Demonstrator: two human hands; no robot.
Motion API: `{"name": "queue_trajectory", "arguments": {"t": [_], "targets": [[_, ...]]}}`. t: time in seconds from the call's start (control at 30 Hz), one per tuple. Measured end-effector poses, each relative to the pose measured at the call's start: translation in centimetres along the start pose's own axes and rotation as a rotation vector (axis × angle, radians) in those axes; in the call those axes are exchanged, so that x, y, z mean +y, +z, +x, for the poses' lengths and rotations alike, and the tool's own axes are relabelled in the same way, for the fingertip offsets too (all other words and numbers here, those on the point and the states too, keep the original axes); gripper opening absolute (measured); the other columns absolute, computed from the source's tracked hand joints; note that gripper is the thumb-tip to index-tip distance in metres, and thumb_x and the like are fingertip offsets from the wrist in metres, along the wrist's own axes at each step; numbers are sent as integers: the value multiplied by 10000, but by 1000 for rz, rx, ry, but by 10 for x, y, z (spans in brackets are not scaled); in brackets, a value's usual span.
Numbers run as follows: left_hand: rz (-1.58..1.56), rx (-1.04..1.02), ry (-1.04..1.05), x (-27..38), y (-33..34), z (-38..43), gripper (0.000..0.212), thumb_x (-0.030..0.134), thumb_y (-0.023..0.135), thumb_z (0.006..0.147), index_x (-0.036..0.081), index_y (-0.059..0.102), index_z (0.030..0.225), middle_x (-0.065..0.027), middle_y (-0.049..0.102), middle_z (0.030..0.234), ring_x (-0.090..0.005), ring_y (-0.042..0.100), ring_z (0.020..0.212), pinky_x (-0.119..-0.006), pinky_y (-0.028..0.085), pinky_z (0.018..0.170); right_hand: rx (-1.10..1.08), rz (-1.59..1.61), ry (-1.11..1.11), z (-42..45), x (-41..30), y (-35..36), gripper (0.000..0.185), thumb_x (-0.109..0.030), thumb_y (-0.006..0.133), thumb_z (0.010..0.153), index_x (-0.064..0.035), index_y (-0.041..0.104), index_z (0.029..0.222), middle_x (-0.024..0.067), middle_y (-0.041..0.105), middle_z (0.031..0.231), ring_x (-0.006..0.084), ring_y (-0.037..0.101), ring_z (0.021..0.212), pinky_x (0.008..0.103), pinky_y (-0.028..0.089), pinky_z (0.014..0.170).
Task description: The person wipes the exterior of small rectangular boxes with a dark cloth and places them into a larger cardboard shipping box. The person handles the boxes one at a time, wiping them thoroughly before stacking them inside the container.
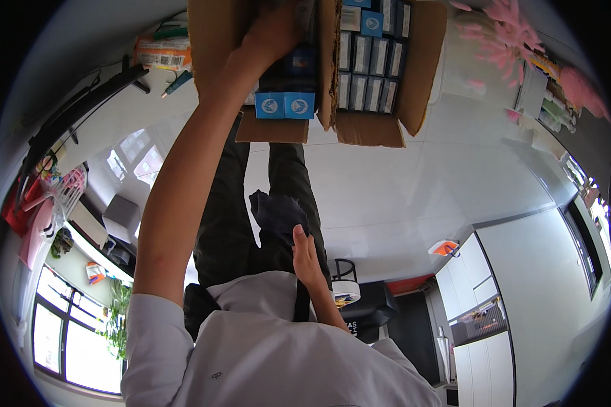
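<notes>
My left hand (276,31) reaches into the left cardboard box (271,130) at the top; its fingers are dark and blurred, so its grip is unclear. Blue cartons (285,106) with a white round emblem stand at that box's near end, below the hand. In the right cardboard box (420,66), beside it, small dark boxes with white labels (369,56) are packed in rows, with a blue carton (371,23) among them. Lower down, in front of my thighs, my right hand (305,257) holds a crumpled dark cloth (280,214) between thumb and fingers.
Left of the boxes lie an orange and white packet (163,53) and a dark green tool (177,84), near a black stand (81,107). Pink dried plumes (506,38) rise at the upper right. A grey stool (121,219) and a white cabinet (483,356) stand farther off.
</notes>
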State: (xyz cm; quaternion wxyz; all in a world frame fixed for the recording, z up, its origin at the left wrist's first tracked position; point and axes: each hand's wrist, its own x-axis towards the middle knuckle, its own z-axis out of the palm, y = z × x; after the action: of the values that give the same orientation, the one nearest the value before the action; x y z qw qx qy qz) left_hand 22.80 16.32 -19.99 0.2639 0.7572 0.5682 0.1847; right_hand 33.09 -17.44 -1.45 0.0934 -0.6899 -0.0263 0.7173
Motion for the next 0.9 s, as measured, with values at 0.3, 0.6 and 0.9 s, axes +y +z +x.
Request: {"name": "queue_trajectory", "arguments": {"t": [0.3, 0.6, 0.9], "targets": [[722, -367, -174, 54, -34, 13, 524, 146, 514, 836, 42, 420, 1342, -175, 581, 1177, -281, 628, 953, -379, 525, 723, 80, 116, -206, -3, -20, 0, 473, -444, 332, 1002, -82, 350, 698, -67, 305, 655, 47, 261, 619, 262, 242, 537], [467, -86, 87, 40, -57, 3, 370, 118, 560, 839, 23, 493, 1190, -218, 611, 1065, -372, 636, 862, -443, 522, 726, 69, 105, -249, 0, -13, -2, 460, -432, 329, 1005, -89, 336, 699, -67, 307, 650, 49, 258, 613, 268, 231, 530], [80, -152, -373, 30, -46, 9, 393, 221, 619, 840, -76, 470, 1052, -327, 602, 918, -473, 579, 905, -511, 482, 759, 119, 99, -319, -1, -17, 6, 473, -427, 331, 1005, -16, 509, 851, -51, 409, 710, 57, 338, 664, 252, 306, 593]]}}
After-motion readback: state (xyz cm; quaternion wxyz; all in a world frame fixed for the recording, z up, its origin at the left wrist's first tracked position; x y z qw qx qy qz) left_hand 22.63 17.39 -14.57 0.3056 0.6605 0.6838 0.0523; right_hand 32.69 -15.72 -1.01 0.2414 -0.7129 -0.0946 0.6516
